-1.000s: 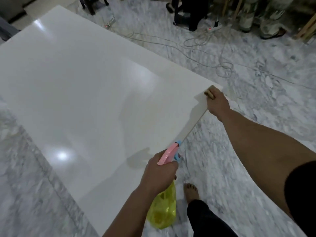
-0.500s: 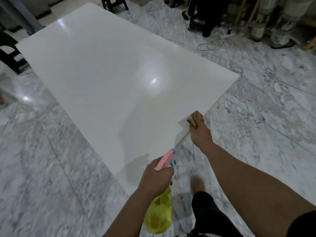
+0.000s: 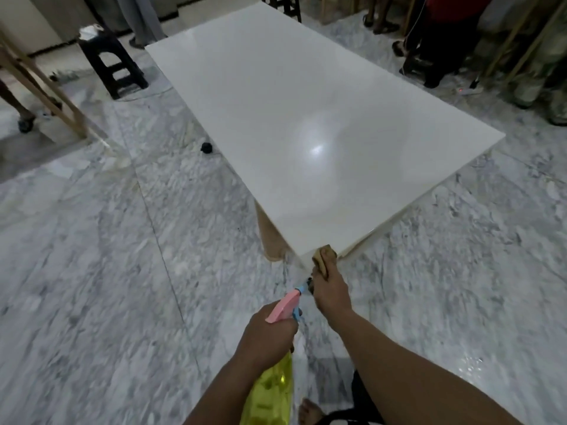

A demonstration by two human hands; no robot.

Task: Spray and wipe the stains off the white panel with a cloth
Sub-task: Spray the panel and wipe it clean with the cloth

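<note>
While the right hand point(image 3: 329, 291) presses the cloth point(image 3: 324, 258) on the panel's point(image 3: 306, 118) near corner, the left hand point(image 3: 266, 335) grips the spray bottle point(image 3: 271, 391). No stains visible; likely near done.

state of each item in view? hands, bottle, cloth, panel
left hand: grips the spray bottle
spray bottle: tilted, nozzle toward the panel's near corner
right hand: holds the cloth
cloth: bunched, at the near corner
white panel: flat, glossy
</note>
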